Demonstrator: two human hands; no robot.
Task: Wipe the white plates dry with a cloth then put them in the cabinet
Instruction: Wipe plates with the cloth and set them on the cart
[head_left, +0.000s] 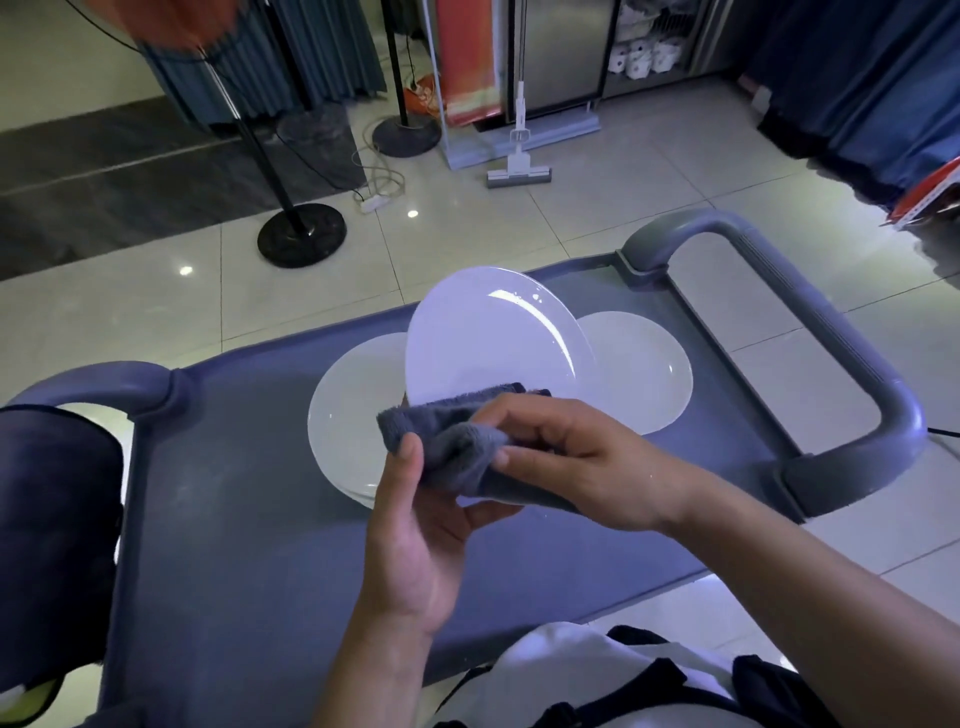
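Closest to me, below my wrists, was the pale cloth of my own clothing (587, 670), and just past it my left hand (415, 525) held the raised plate (488, 343) from underneath, thumb curled up over the near rim and pressing the gray cloth (457, 447) against it. My right hand (576, 462) had its fingers bent over the cloth from above, pinching the fold onto that same near edge. The plate stood tilted up on edge, its face toward me, with drops showing near the top rim. I judged the drying barely begun: the cloth only covered the near edge, so the sensible way was to keep the left grip firm and low while sweeping the cloth up across the face to the wet far rim, then turn the plate to reach the back. Beyond my hands, a second plate (353, 415) lay flat to the left and a third (644, 374) to the right, both on the gray cart top (249, 519); the held plate's lower edge hung close over them, so tipping it further risked a knock. Open tray stretched left of my left hand, while the cart handle (810, 332) fenced the right side. No cabinet showed that I could pick out with certainty.
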